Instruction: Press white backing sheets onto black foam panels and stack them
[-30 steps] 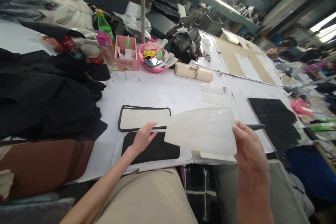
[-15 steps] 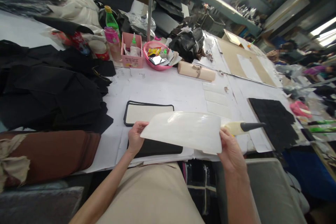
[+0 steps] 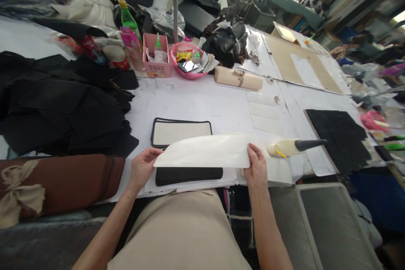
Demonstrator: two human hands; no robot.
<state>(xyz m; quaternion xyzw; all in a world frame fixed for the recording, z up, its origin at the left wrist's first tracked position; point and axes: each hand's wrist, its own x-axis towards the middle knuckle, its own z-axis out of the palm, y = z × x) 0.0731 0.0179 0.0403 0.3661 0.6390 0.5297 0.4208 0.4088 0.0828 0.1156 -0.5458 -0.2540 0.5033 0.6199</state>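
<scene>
The left hand [image 3: 142, 168] and the right hand [image 3: 257, 168] each gripped one end of a white sheet [image 3: 204, 152], holding it flat just above the bench [image 3: 202, 101]; under it lay a black pad [image 3: 189, 174], and just behind it a cream panel [image 3: 180, 132] with a black border; a glue bottle [image 3: 294, 147] lay near the right hand, on its side.

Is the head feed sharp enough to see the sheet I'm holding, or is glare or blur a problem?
Head view: the white sheet between left hand and right hand is sharp, with faint sheen; the far right background is motion-blurred; table edges bow from wide-angle distortion.
</scene>
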